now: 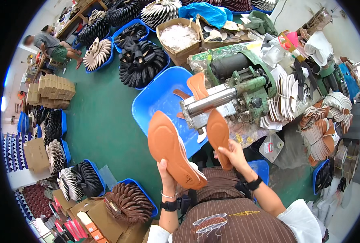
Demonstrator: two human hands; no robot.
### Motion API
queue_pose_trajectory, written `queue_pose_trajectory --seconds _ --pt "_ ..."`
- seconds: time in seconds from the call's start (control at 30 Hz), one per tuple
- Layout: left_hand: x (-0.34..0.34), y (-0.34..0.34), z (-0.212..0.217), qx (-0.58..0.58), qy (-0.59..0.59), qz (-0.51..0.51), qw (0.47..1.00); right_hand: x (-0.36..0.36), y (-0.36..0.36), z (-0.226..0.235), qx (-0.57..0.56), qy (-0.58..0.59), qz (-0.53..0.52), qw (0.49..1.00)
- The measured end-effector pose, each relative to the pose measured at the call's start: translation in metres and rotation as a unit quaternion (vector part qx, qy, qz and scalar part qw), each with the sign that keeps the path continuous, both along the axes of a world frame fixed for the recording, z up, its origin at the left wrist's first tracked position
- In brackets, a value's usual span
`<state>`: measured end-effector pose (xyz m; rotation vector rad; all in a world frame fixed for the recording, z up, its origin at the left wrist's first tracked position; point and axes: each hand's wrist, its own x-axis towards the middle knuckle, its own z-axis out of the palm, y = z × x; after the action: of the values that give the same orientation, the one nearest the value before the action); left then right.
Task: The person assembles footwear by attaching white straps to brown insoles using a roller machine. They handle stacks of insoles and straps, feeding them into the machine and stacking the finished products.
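Note:
My left hand (167, 178) is closed round the lower edge of a thick tan insole (168, 148), with white edges of at least one more layer behind it. My right hand (233, 156) pinches another tan insole (218, 135) by its lower part, the wider end pointing up. Both insoles are held upright, side by side and apart, in front of a green machine (253, 91) with a shiny steel roller (212, 101). Below and behind the roller is a blue tub (147, 99). A tan insole (197, 86) rests against the machine's far side, over the tub.
Bundled white insoles (283, 99) lie on the machine's table at right, and tan bundles (320, 135) hang beyond. A cardboard box (178, 38) stands behind the tub. Blue bins of shoe parts (141, 65) line the green floor (101, 125). Another person (52, 42) sits far left.

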<state>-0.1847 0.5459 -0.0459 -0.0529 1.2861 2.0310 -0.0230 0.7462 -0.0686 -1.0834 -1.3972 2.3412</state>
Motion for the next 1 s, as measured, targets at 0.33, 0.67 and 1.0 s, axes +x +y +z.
queue_pose_trajectory --seconds 0.33,0.67,1.0 --pt "0.022 0.056 0.031 -0.134 0.225 -0.019 0.965 -0.055 -0.018 0.092 0.345 -0.081 0.154 0.922" --pt "0.025 0.058 0.045 -0.069 0.098 -0.021 0.993 -0.042 -0.007 0.084 0.178 0.034 0.031 0.983" --pt "0.035 0.062 0.036 -0.129 0.193 0.095 0.968 -0.017 -0.005 0.053 0.047 0.148 -0.057 0.986"
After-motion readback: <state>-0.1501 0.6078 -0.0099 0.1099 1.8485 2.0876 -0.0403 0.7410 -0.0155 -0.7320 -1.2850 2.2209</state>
